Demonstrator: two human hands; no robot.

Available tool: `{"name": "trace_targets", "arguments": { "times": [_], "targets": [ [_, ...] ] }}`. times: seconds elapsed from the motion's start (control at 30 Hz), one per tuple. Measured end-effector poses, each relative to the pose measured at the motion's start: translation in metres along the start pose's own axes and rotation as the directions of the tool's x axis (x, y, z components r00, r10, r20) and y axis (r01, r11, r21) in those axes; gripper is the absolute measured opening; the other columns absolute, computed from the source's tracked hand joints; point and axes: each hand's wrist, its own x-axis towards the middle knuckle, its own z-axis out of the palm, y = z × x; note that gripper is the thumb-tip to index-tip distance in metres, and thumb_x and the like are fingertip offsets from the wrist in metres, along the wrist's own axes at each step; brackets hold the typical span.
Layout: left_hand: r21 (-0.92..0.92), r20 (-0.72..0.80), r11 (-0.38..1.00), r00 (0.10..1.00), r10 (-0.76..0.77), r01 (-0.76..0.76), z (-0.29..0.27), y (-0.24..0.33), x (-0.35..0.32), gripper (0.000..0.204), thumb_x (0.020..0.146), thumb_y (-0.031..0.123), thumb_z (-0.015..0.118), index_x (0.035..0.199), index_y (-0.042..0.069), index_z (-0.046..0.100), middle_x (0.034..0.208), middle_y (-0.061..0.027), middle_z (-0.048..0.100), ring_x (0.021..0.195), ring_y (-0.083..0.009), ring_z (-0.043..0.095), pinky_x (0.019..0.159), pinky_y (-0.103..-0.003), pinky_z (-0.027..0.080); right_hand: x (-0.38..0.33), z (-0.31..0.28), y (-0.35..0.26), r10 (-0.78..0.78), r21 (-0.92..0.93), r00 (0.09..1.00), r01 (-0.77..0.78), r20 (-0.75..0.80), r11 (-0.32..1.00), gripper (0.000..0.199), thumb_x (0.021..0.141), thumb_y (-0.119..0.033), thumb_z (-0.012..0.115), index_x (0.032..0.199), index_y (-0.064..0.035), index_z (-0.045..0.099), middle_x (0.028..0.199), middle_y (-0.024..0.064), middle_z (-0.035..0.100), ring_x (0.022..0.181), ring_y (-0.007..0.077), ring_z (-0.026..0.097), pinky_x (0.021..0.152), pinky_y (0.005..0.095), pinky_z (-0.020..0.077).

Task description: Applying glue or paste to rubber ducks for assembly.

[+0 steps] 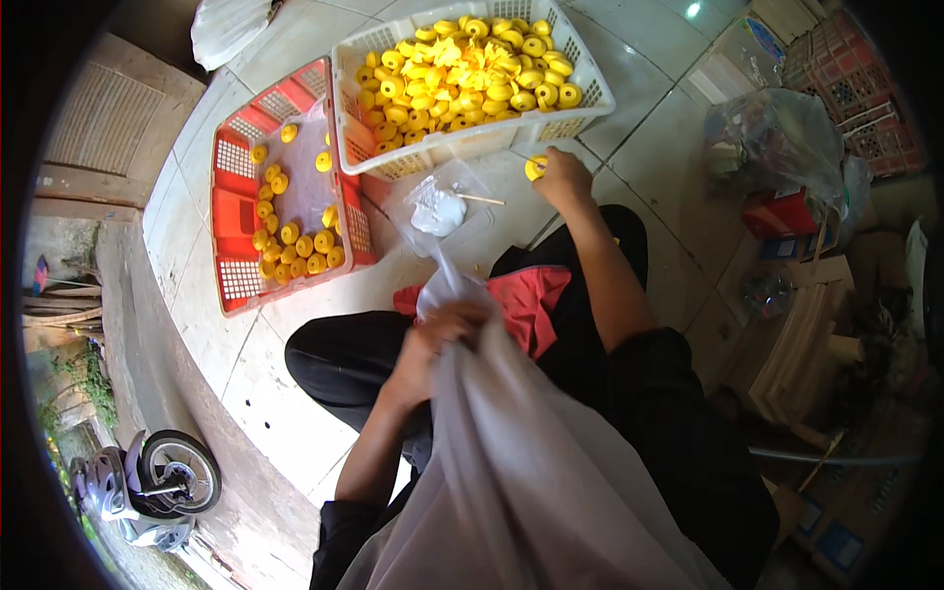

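Observation:
My right hand (564, 178) reaches forward to the tiled floor and closes on a yellow plastic wheel (535, 168) just in front of the white basket (462, 145), which is heaped with several yellow wheels. My left hand (440, 337) rests over my lap and grips the neck of a clear plastic bag (444, 211) that holds white material and stretches out toward the baskets. A red basket (233, 211) to the left holds more yellow wheels on a clear plastic sheet.
A thin wooden stick (481, 200) lies by the bag. A red cloth (526, 295) covers my lap. Bags, boxes and a red crate (854, 69) crowd the right side. A scooter (152, 487) stands at lower left beyond the step.

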Motion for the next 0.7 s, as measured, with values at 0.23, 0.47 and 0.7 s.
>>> {"name": "trace_targets", "arguments": {
  "times": [0.23, 0.47, 0.7],
  "targets": [
    [-0.587, 0.471, 0.594, 0.829, -0.302, 0.550, 0.016, -0.005, -0.025, 0.057, 0.071, -0.002, 0.062, 0.125, 0.005, 0.044, 0.127, -0.0125, 0.048, 0.119, -0.0238, 0.044, 0.101, -0.036, 0.032, -0.103, -0.055, 0.007, -0.459, 0.404, 0.882, 0.461, -0.109, 0.790, 0.052, 0.061, -0.016, 0.075, 0.109, -0.0035, 0.057, 0.099, 0.0125, 0.063, 0.089, 0.0239, 0.061, 0.074, 0.0333, 0.0482],
    [-0.930, 0.333, 0.023, 0.870, -0.365, 0.366, 0.014, -0.054, 0.001, 0.068, 0.082, 0.027, 0.056, 0.139, 0.010, 0.024, 0.133, -0.0101, 0.042, 0.117, -0.0249, 0.047, 0.098, -0.038, 0.038, -0.159, -0.014, -0.007, -0.655, 0.660, 0.753, 0.465, 0.054, 0.590, 0.051, 0.063, -0.011, 0.073, 0.108, 0.0015, 0.056, 0.101, 0.0151, 0.062, 0.092, 0.0229, 0.061, 0.080, 0.0303, 0.0474],
    [-0.967, 0.213, 0.024, 0.853, -0.477, 0.254, 0.047, -0.057, -0.008, 0.061, 0.091, 0.031, 0.050, 0.138, 0.004, 0.024, 0.132, -0.0140, 0.041, 0.118, -0.0226, 0.047, 0.099, -0.035, 0.041, -0.184, -0.013, 0.001, -0.560, 0.647, 0.815, 0.509, -0.149, 0.568, 0.054, 0.063, -0.016, 0.080, 0.107, 0.0032, 0.055, 0.101, 0.0156, 0.062, 0.092, 0.0226, 0.061, 0.081, 0.0306, 0.0473]
  ]
}}
